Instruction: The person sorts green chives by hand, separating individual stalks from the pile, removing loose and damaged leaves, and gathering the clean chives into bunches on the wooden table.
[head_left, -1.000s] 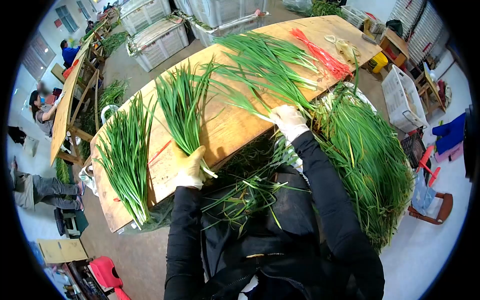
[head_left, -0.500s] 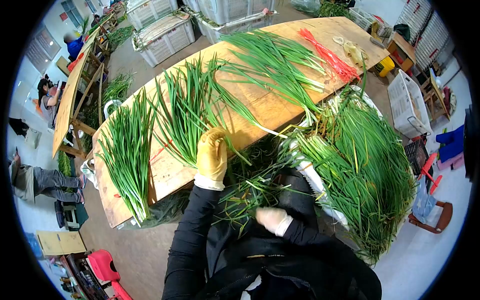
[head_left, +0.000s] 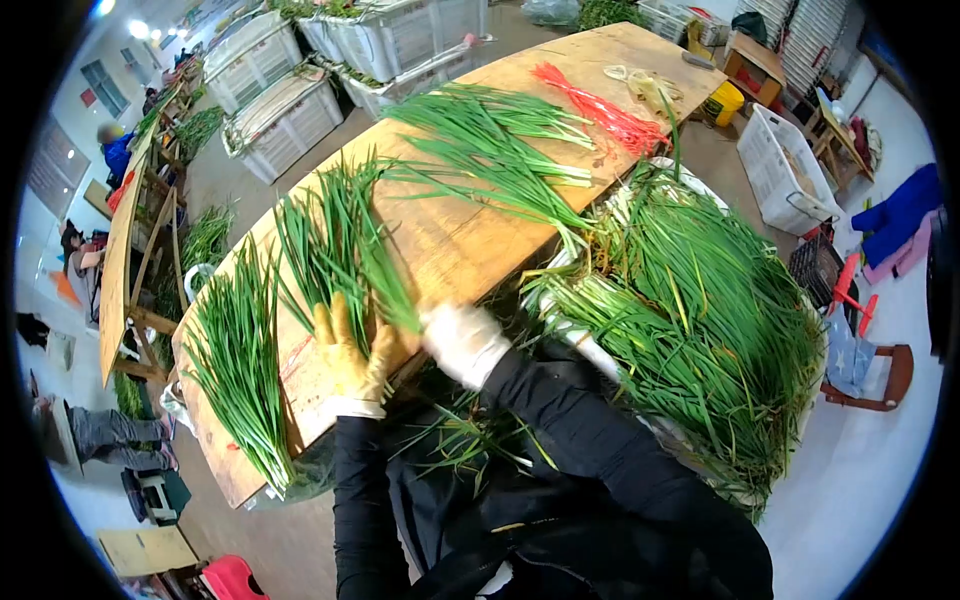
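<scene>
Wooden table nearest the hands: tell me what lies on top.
On the wooden table lie bunches of green leaves, red string and, toward the far end, a beige item I cannot identify. Anything beneath the leaves is covered and cannot be seen.

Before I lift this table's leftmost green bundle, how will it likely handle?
The bundle will probably flop at its thin, fanned leaf tips. It may shed stalks, as no tie crosses its top. Its narrower pale end likely bends less.

spread left hand (head_left: pixel 348 358) overlaps green stalks (head_left: pixel 328 232) beside blurred right hand (head_left: pixel 464 346).
</scene>
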